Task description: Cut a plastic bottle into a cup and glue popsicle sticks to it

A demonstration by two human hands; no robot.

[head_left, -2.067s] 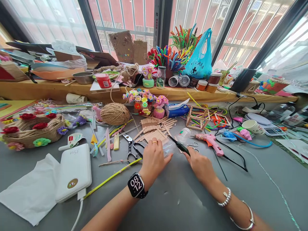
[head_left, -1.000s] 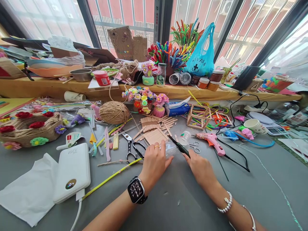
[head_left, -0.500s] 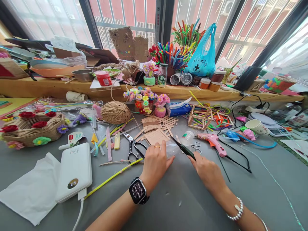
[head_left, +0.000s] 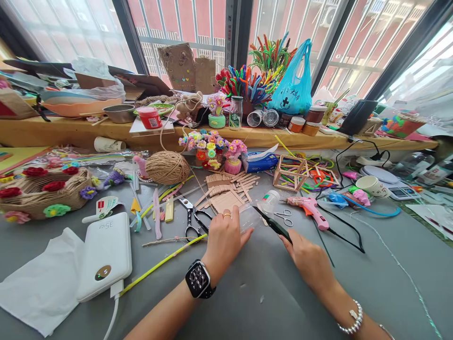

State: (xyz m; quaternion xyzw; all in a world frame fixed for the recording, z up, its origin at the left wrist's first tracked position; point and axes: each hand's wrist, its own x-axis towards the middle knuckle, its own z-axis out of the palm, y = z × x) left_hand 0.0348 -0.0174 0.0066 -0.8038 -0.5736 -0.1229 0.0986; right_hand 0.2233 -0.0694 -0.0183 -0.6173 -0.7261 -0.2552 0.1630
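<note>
My left hand [head_left: 225, 238] is closed around a clear plastic piece, shaped like a cup or a cut bottle [head_left: 249, 218], and presses it on its side against the grey table. The fingers and the see-through wall hide part of its outline. In my right hand [head_left: 311, 259] is a knife [head_left: 278, 228] with a dark handle, its narrow blade pointing away and left at the plastic's right edge. Whether the blade touches it I cannot tell. Just beyond lies a second clear plastic piece, perhaps a bottle top [head_left: 270, 200], beside small silver scissors [head_left: 284, 217].
Large black-handled scissors [head_left: 193, 219] lie left of my left hand. A pink glue gun [head_left: 309, 210] with a black cord rests to the right. Behind are wooden craft sticks [head_left: 226, 200] and a twine ball [head_left: 167, 167]. A white power bank [head_left: 106, 257] sits at left.
The knife and my right hand have shifted slightly right and toward me. The clear plastic sits at a slightly different angle under my left hand. The whole view has shifted a little.
</note>
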